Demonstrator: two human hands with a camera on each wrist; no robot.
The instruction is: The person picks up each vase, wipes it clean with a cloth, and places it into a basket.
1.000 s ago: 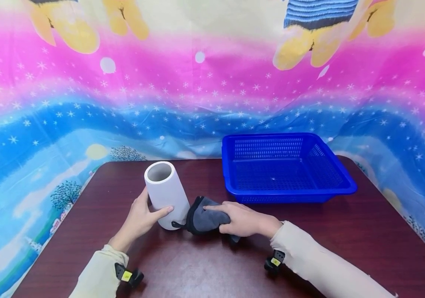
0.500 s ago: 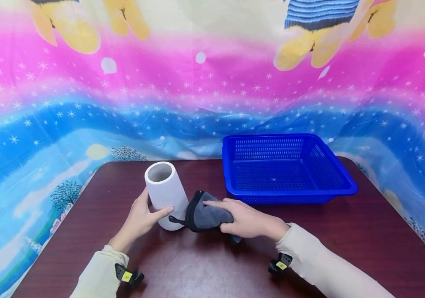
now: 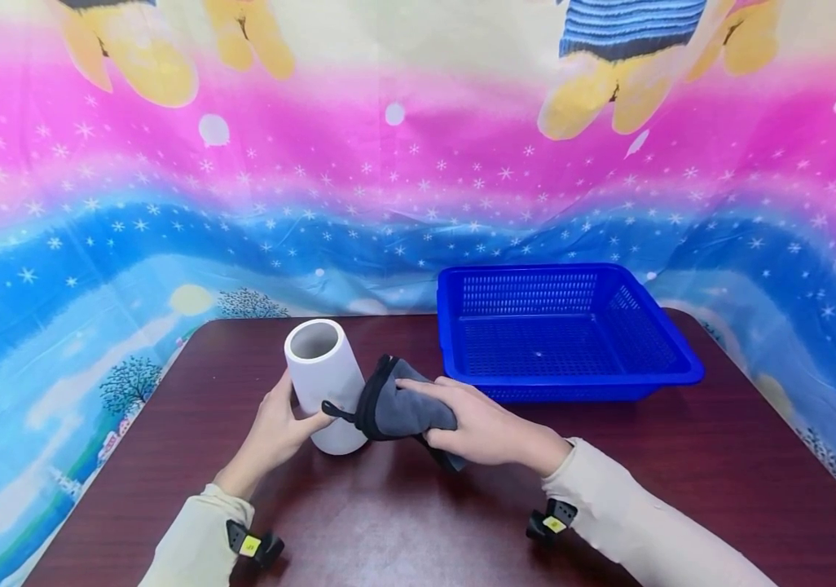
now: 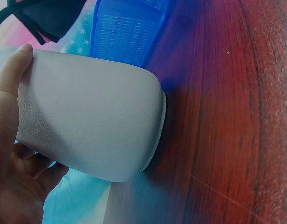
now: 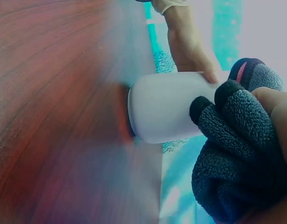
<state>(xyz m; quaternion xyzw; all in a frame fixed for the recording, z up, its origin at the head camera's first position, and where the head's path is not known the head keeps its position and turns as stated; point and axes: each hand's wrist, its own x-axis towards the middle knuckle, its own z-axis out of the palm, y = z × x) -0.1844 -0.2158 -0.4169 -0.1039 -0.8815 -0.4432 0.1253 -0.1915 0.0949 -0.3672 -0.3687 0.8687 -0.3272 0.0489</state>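
Observation:
A white, open-topped vase [image 3: 326, 379] stands on the table, and my left hand [image 3: 271, 432] grips its left side. In the left wrist view the thumb lies along the near side of the vase [image 4: 92, 112], with fingers behind it. My right hand [image 3: 480, 424] holds a bunched grey cloth [image 3: 411, 408] with black trim and a hanging loop. The cloth is at the vase's right side, its loop in front of the vase wall. In the right wrist view, folds of the fluffy cloth [image 5: 236, 154] stick out from the grip. Whether it touches the vase is unclear.
A blue perforated plastic basket [image 3: 572, 379] sits at the back right of the dark red-brown table [image 3: 403, 522]. Behind the table hangs a colourful printed curtain [image 3: 359, 155]. Each wrist carries a small black camera.
My right hand has raised the cloth a little along the vase's right side, and its loop now lies higher, near my left thumb. The left hand and vase have stayed put.

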